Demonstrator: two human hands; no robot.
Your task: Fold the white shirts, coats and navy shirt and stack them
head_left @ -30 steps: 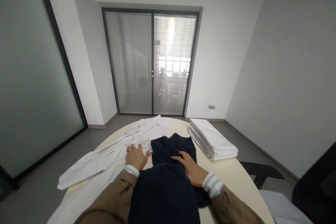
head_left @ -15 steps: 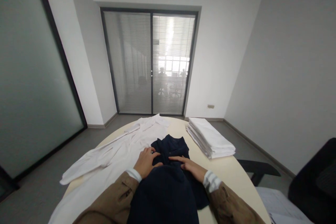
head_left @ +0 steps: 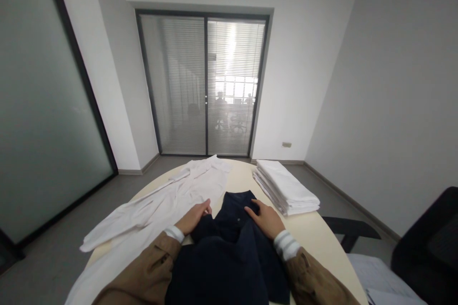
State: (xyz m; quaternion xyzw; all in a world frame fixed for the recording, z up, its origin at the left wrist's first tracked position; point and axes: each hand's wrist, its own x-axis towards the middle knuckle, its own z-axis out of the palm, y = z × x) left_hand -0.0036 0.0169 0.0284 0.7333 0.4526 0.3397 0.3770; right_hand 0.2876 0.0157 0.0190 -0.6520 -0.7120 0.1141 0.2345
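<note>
A navy shirt (head_left: 218, 267) with a small button near its collar lies bunched along the near middle of the table. My left hand (head_left: 195, 218) is at the shirt's left edge, fingers closed in a pinch on the dark cloth. At the upper right of the shirt, my right hand (head_left: 267, 218) has thumb and forefinger on the cloth beside the collar, seemingly gripping it. Left of the navy shirt, a white shirt (head_left: 153, 205) is spread out with a long sleeve reaching toward the table's edge.
A stack of folded white cloth (head_left: 286, 188) sits at the right on the round cream table (head_left: 322, 252). Beyond the table's right edge are a black chair (head_left: 429, 248) and a white papery surface (head_left: 379, 276). Glass doors with blinds (head_left: 205, 86) stand behind.
My left hand has moved slightly left from the shirt's middle to its edge. My right hand has shifted up and right to the collar. The navy cloth is spread wider and its collar sits lower.
</note>
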